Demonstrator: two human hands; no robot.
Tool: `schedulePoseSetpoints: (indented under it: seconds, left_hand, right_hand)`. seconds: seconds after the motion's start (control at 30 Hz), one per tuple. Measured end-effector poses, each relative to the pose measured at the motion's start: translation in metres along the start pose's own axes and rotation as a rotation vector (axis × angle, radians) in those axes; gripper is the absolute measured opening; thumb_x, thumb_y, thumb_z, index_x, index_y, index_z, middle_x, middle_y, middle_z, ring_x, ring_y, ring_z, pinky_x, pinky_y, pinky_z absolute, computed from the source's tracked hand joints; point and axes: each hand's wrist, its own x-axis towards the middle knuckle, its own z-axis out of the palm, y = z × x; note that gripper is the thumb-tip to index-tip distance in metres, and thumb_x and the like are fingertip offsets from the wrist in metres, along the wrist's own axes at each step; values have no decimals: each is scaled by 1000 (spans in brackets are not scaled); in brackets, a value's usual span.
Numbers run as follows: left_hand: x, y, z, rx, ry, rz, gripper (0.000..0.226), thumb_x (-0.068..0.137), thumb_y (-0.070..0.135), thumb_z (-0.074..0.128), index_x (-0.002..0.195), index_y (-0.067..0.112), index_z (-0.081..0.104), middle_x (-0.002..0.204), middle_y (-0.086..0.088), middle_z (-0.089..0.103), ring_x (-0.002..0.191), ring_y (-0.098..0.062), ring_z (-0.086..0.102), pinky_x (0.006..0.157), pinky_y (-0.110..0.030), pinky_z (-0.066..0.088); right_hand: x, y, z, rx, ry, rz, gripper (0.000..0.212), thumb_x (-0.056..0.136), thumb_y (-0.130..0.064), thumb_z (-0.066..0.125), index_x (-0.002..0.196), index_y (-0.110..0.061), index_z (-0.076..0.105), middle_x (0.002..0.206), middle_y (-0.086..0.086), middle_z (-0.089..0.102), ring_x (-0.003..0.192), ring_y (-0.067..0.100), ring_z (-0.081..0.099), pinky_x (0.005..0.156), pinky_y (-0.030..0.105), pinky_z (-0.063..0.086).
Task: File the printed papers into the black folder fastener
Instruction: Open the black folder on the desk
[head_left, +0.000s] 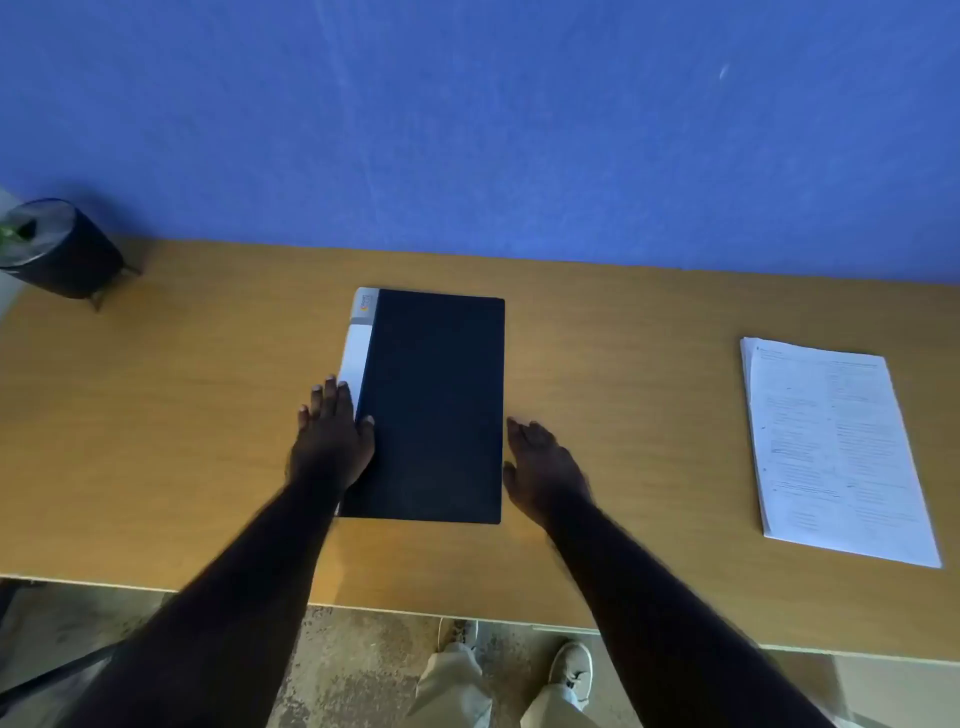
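A black folder (434, 405) with a white spine strip lies closed and flat in the middle of the wooden table (156, 415). My left hand (332, 439) rests flat on the folder's left edge, fingers spread over the spine. My right hand (543, 467) is open beside the folder's lower right edge, fingertips at or just off that edge, holding nothing. A stack of printed papers (836, 452) lies flat at the right of the table, well apart from both hands.
A dark round pot (62, 249) on thin legs stands at the table's far left corner. A blue wall (467, 130) runs along the table's back edge. Below the near edge I see my own shoes and trouser legs on the floor.
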Motion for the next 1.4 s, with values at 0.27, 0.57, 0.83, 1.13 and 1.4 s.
schedulePoseSetpoints:
  seconds: [0.27,0.57,0.83,1.13,1.4]
  left_hand:
    - [0,-15,-7,-142,-90,-199,54,100,28,37,148,4,35,162,-16,21,148,-36,19,119,-52,19]
    - [9,-10,-9,-225,-69,-339,44,92,24,44,130,4,53,128,-20,48,113,-40,51,93,-51,49]
    - [13,9,-1,-267,-103,-311,34,89,23,47,111,1,61,111,-19,61,96,-35,60,88,-46,54]
    - [3,71,16,-353,-160,-225,24,83,22,51,86,6,68,91,-13,69,74,-27,59,63,-30,47]
    - [-20,125,39,-433,-203,-123,30,84,20,48,99,6,70,104,-14,67,92,-31,63,75,-31,49]
  right_hand:
    - [12,-37,4,277,-93,209,68,99,-37,49,157,-13,23,148,11,45,132,32,46,98,51,50]
    - [30,-28,-1,883,-159,423,55,88,-30,65,139,-17,50,136,7,59,118,30,59,99,52,53]
    - [25,7,-5,1177,-88,551,35,93,-16,65,128,-12,61,107,-2,67,87,9,62,60,26,46]
    - [3,72,-16,1110,49,615,13,92,-13,62,101,-18,69,91,-10,66,82,10,61,58,27,42]
    - [-25,127,-25,994,139,715,21,93,-18,60,112,-15,69,101,0,68,91,19,61,80,40,49]
